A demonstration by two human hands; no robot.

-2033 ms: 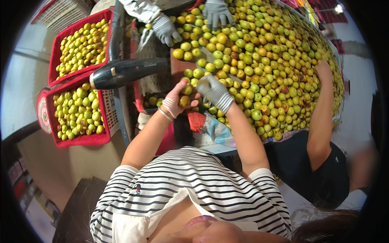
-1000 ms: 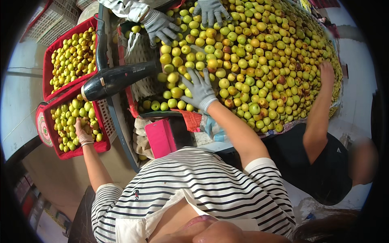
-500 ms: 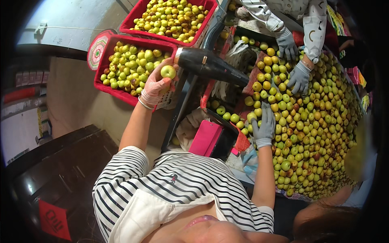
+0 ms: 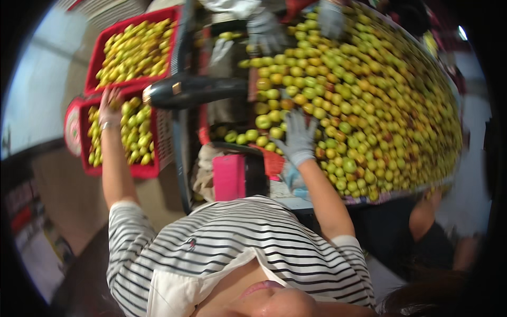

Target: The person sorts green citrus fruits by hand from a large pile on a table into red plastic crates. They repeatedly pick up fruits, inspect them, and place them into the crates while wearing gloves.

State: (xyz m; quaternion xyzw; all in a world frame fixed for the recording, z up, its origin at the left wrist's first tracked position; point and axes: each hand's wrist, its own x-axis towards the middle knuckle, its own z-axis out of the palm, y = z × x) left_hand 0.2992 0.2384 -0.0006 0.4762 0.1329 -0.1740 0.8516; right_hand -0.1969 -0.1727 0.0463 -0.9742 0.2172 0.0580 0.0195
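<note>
Your left hand (image 4: 110, 108) is stretched out over the near red crate (image 4: 145, 170), the one that sits just left of the black tube (image 4: 195, 91). The hand rests on the fruit (image 4: 134, 132) in that crate, close to the wall at the far end. The picture is blurry there, so you cannot tell if the fingers are spread or pinching a fruit. A thin band goes round that wrist. A second red crate (image 4: 168, 15) full of the same yellow-green fruit sits just past the first one, also left of the tube. Your right hand (image 4: 298, 138) wears a grey glove and is on the other side of the tube. Its fingers are spread wide and flat, and they lie on top of the fruit at the near left edge of the big pile (image 4: 364, 100). It is not pinching anything. The pile covers the whole surface to the right of the tube, and the fruit in it is yellow and green, with some reddish ones mixed in. A pink box (image 4: 229, 177) stands just below the tube, close to your striped shirt (image 4: 237, 243). Past the tube, at the far side of the pile, two more gloved hands (image 4: 264, 31) of another person touch the fruit. On the right of the pile, well away from the tube, a bare arm (image 4: 422, 211) of one more person reaches up to the edge of the surface.
</note>
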